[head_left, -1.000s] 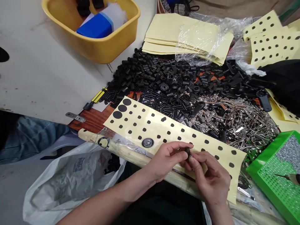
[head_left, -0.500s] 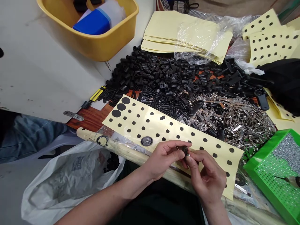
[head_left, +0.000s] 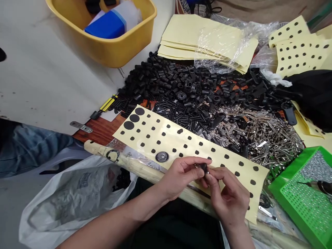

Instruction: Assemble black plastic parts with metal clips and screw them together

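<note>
Where the two hands meet in the head view, a small black part (head_left: pixel 204 168) is held above the yellow dotted sheet (head_left: pixel 191 147), by the front edge of the desk (head_left: pixel 100 131). It lies directly between the fingertips, equally near both hands; its long axis cannot be told. The left hand (head_left: pixel 183 173) has its thumb and forefinger clamped on the part's left side, its forearm slanting in from lower left. The right hand (head_left: pixel 228 192) pinches the right side, fingers curled, wrist below.
</note>
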A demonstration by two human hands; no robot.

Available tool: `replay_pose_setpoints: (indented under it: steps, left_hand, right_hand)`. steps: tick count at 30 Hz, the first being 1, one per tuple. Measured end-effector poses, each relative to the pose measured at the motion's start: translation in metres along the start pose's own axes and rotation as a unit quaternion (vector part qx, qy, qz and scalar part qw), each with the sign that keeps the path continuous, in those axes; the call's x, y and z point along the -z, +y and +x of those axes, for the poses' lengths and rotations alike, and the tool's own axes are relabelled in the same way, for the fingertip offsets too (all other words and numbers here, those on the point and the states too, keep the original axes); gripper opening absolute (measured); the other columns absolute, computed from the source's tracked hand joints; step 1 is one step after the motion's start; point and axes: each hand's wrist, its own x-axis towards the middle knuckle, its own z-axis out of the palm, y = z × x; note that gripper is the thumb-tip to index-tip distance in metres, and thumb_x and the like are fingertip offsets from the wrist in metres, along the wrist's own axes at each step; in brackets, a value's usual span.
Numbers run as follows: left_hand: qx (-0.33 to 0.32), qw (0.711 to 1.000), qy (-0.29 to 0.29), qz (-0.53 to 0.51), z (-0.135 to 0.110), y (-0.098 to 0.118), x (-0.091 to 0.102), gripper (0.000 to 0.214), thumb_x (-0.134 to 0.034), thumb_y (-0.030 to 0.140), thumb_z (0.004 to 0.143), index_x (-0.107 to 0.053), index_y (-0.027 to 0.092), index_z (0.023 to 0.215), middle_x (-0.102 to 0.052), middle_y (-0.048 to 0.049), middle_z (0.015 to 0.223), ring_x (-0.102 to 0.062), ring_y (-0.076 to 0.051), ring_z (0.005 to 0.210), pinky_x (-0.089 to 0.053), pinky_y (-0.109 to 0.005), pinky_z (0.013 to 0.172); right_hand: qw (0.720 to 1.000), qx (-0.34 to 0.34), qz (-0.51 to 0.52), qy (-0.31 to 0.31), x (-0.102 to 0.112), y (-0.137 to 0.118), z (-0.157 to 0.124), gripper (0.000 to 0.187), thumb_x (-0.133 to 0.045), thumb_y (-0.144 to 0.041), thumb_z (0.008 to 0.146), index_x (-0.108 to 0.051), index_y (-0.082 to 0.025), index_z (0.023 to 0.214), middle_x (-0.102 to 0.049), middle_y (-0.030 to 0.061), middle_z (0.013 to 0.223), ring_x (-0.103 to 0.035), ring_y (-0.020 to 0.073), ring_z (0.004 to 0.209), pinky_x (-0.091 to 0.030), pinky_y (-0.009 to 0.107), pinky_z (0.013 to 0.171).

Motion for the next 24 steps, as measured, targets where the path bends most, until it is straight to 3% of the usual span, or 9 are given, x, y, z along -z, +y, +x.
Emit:
replay_pose_setpoints:
  steps: [5, 11, 17, 24]
  left_hand:
    - [-0.004, 1.000, 0.010, 0.009, -0.0006, 0.0014, -0.0026, 0.026, -0.069, 0.014, 0.072, -0.074, 0.016, 0.097, -0.070, -0.0027, 0.077, -0.064, -0.011, 0.060, -0.052, -0.023, 0.063]
    - [-0.028, 0.997, 0.031, 0.059, -0.0035, 0.0023, -0.0053, 0.027, -0.069, 0.017, 0.072, -0.073, 0.015, 0.098, -0.070, -0.0046, 0.082, -0.063, -0.013, 0.065, -0.053, -0.026, 0.066]
    - [-0.081, 0.989, 0.035, 0.120, -0.0071, 0.0038, -0.0039, 0.027, -0.067, 0.015, 0.074, -0.074, 0.016, 0.099, -0.072, -0.0072, 0.094, -0.063, -0.016, 0.081, -0.051, -0.026, 0.075]
    - [-0.098, 0.988, 0.054, 0.105, -0.0088, 0.0030, -0.0054, 0.024, -0.065, 0.016, 0.074, -0.073, 0.016, 0.097, -0.072, -0.0085, 0.097, -0.063, -0.019, 0.087, -0.050, -0.028, 0.078]
  right_hand:
    - [0.999, -0.030, -0.010, -0.006, 0.0002, -0.0011, -0.0014, 0.014, -0.058, -0.011, 0.084, -0.059, -0.021, 0.073, -0.064, 0.0000, 0.065, -0.056, 0.0117, 0.049, -0.046, 0.025, 0.047]
    - [0.998, -0.048, 0.025, -0.020, 0.0001, -0.0016, -0.0047, 0.015, -0.055, -0.011, 0.085, -0.059, -0.020, 0.075, -0.060, 0.0002, 0.064, -0.059, 0.0137, 0.057, -0.047, 0.026, 0.052]
    - [0.999, -0.025, 0.026, -0.011, 0.0019, -0.0044, -0.0025, 0.013, -0.056, -0.008, 0.084, -0.059, -0.020, 0.079, -0.061, 0.0005, 0.068, -0.058, 0.0127, 0.058, -0.048, 0.025, 0.053]
    - [0.999, 0.017, 0.020, -0.020, -0.0008, -0.0015, 0.0002, 0.013, -0.056, -0.007, 0.084, -0.058, -0.019, 0.080, -0.060, 0.0006, 0.067, -0.057, 0.0125, 0.059, -0.046, 0.025, 0.055]
